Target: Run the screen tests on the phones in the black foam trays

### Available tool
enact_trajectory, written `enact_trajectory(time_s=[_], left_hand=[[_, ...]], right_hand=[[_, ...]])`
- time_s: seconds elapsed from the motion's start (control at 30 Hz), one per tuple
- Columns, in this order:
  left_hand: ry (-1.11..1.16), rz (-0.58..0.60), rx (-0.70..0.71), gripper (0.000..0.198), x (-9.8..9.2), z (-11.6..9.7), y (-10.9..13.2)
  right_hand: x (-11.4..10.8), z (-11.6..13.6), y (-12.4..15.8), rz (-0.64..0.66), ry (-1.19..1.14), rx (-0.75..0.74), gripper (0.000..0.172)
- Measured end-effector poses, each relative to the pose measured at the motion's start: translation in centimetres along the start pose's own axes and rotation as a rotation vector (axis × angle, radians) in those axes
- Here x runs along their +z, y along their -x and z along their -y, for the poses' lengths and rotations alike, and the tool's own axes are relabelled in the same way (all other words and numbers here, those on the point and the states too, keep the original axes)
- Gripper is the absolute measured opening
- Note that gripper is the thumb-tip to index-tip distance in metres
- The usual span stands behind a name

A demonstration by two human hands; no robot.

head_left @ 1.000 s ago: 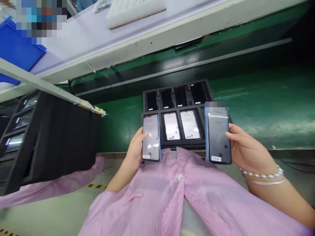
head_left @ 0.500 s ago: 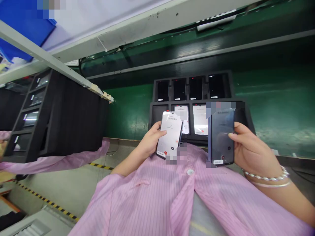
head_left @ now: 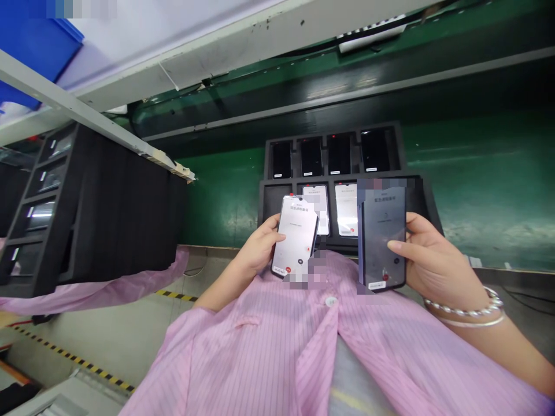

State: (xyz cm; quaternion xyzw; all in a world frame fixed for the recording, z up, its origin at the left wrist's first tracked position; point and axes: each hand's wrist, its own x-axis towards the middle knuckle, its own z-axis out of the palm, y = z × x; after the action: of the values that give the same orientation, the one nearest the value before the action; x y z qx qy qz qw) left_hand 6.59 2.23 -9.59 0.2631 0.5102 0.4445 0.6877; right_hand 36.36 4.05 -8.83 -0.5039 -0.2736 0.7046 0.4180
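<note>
L hand reaches in from lower L, thumb on the screen edge, gripping a lit phone, slightly tilted. R hand, bracelet at wrist, grips a dim-screened phone approx. upright, thumb over the glass. Both are held up before the blk tray. White label at btm, print illegible; header chars look Chinese, too blurry to read.

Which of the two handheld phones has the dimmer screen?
The dim phone in the right hand: its display looks dark grey, whereas the bright phone in the left hand shows a whitish one.
</note>
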Motion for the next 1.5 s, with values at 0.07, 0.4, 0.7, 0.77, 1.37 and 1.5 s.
enact_trajectory(time_s=[0.07, 0.4, 0.7, 0.77, 1.37, 1.5], left_hand=[[-0.007, 0.005, 0.008, 0.054, 0.0, -0.2, 0.0], [-0.013, 0.020, 0.033, 0.056, -0.3, -0.2, -0.2], [-0.001, 0.004, 0.019, 0.056, -0.1, -0.4, 0.1], [0.002, 0.004, 0.031, 0.056, -0.2, -0.2, 0.0], [0.030, 0.113, 0.058, 0.064, 0.1, 0.2, 0.4], [-0.015, 0.206, 0.050, 0.087, -0.5, 0.6, 0.6]], right_hand=[[0.1, 0.0, 0.1, -0.008, 0.003, -0.004, 0.070], [0.5, 0.4, 0.3, -0.075, -0.005, -0.028, 0.058], [0.7, 0.2, 0.0, -0.196, -0.053, -0.025, 0.047], [0.6, 0.0, 0.0, -0.191, -0.053, -0.023, 0.047], [0.5, -0.1, 0.1, -0.131, -0.092, -0.034, 0.048], [-0.2, -0.4, 0.7, 0.015, -0.102, 0.024, 0.051]])
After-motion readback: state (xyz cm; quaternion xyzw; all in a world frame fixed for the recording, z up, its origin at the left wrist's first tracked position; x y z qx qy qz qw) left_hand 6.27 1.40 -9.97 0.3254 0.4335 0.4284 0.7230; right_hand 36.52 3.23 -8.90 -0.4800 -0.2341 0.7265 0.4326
